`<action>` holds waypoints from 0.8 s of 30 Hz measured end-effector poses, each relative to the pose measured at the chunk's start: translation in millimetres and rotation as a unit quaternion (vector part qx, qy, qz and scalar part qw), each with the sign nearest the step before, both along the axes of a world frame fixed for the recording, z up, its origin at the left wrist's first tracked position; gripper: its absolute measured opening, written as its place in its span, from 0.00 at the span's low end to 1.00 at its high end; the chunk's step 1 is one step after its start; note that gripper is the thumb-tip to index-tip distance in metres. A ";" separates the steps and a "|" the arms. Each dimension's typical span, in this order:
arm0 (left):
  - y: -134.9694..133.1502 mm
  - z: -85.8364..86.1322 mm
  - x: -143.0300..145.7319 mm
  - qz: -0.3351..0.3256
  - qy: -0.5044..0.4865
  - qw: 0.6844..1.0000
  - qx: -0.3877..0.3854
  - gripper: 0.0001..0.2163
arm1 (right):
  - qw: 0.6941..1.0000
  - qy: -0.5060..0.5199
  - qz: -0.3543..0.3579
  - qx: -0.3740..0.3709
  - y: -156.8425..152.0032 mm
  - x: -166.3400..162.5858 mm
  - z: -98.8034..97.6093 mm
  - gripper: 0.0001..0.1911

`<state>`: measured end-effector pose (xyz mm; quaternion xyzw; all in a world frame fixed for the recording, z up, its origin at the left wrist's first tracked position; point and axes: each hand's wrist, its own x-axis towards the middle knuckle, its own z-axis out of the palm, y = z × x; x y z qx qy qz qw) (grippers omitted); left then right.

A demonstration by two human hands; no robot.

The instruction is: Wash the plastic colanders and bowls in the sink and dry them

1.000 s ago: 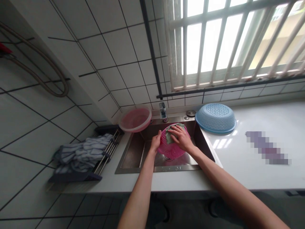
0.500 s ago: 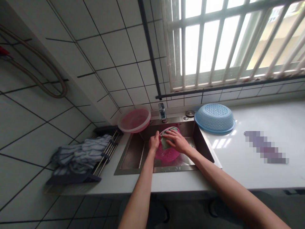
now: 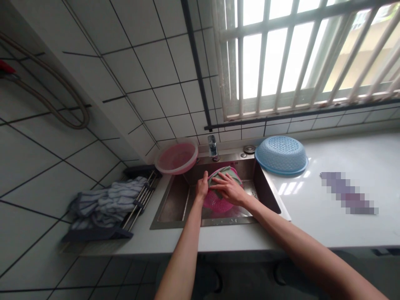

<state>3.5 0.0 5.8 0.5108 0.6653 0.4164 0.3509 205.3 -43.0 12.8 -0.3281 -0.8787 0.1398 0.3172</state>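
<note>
A pink perforated colander (image 3: 215, 201) sits tilted inside the steel sink (image 3: 175, 204). My left hand (image 3: 202, 187) grips its left rim, fingers wrapped round the edge. My right hand (image 3: 229, 187) presses a grey-green cloth (image 3: 222, 173) against the colander's top, fingers laid over the cloth. Both forearms reach in from the bottom of the view.
A pink basin (image 3: 177, 157) rests on the sink's back left corner beside the tap (image 3: 213, 146). A blue colander (image 3: 281, 154) lies upside down on the white counter (image 3: 343, 225) to the right. A striped cloth (image 3: 106, 202) lies on a rack at the left. Barred window above.
The colander has shifted left and turned in the sink. My right hand has slid the cloth across it, from its right side toward the top near my left hand.
</note>
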 end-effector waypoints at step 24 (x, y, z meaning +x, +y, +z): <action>-11.7 13.6 14.8 -0.037 -0.014 0.997 0.064 0.38 | 0.999 0.036 -0.020 0.029 1.5 -1.7 9.8 0.23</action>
